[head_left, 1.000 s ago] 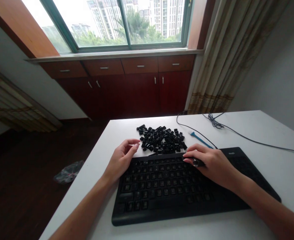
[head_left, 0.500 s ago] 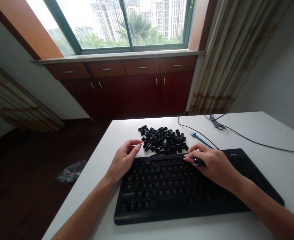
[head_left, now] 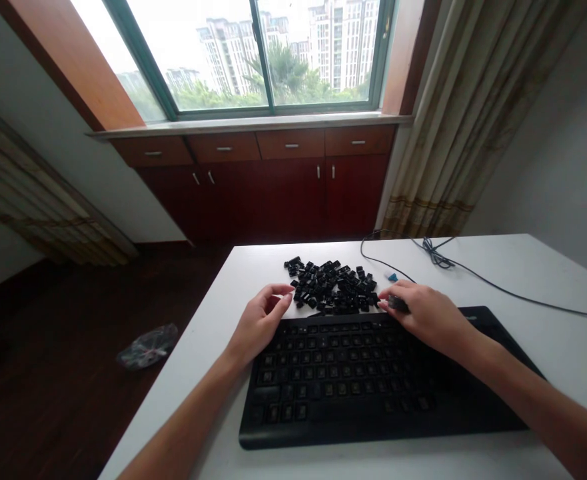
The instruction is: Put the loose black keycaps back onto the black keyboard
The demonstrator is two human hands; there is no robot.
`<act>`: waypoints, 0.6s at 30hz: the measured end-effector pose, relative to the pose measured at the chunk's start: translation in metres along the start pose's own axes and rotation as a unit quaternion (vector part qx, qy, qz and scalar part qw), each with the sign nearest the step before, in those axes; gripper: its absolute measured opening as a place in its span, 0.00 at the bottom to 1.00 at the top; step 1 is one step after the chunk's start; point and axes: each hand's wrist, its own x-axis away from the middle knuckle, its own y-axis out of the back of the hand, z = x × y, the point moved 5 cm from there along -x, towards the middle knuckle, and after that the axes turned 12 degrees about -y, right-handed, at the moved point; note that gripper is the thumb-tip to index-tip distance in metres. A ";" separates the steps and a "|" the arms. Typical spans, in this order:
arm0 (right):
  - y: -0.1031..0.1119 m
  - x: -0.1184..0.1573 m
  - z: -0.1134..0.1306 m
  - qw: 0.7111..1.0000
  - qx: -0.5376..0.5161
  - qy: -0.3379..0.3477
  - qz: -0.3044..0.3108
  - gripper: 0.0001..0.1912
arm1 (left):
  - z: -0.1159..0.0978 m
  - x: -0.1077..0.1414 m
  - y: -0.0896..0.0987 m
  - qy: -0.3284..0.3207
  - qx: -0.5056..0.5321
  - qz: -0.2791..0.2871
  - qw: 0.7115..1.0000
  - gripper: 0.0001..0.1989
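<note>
On the white table, the black keyboard lies with loose keycaps heaped at its 12 o'clock. The hands are apart: the left hand open at 11 o'clock, the right hand pinching a small dark object at 1 o'clock. One careless sweep could scatter keycaps off the table.

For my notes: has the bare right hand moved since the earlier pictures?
Yes: the right hand moved forward, fingertips past the back edge of the black plastic keyboard.
</note>
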 end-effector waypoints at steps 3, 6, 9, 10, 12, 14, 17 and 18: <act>-0.003 -0.012 -0.003 1.000 -0.003 -0.021 0.011 0.11 | -0.001 0.000 0.000 -0.005 0.002 0.003 1.000 0.20; -0.003 -0.022 -0.006 0.999 -0.015 -0.032 0.027 0.09 | -0.003 0.001 0.000 -0.006 0.001 0.003 1.000 0.20; 0.004 -0.023 -0.004 0.998 -0.051 -0.021 0.036 0.10 | -0.004 0.001 0.000 -0.008 -0.004 0.004 1.000 0.20; 0.007 -0.021 -0.002 0.997 -0.067 -0.014 0.039 0.11 | -0.005 0.001 -0.001 -0.011 -0.004 0.004 1.000 0.20; 0.013 -0.015 0.000 0.994 -0.099 0.001 0.046 0.14 | -0.005 0.001 -0.001 -0.017 -0.005 0.004 1.000 0.19; 0.018 -0.008 0.002 0.988 -0.147 0.009 0.054 0.17 | -0.005 0.001 -0.001 -0.017 -0.005 0.004 1.000 0.19; 0.023 0.001 0.002 0.972 -0.229 0.007 0.055 0.20 | -0.004 0.002 -0.001 -0.014 -0.003 0.006 1.000 0.19; 0.024 0.003 0.003 0.967 -0.249 0.009 0.053 0.20 | -0.003 0.002 -0.001 -0.015 -0.003 0.007 1.000 0.18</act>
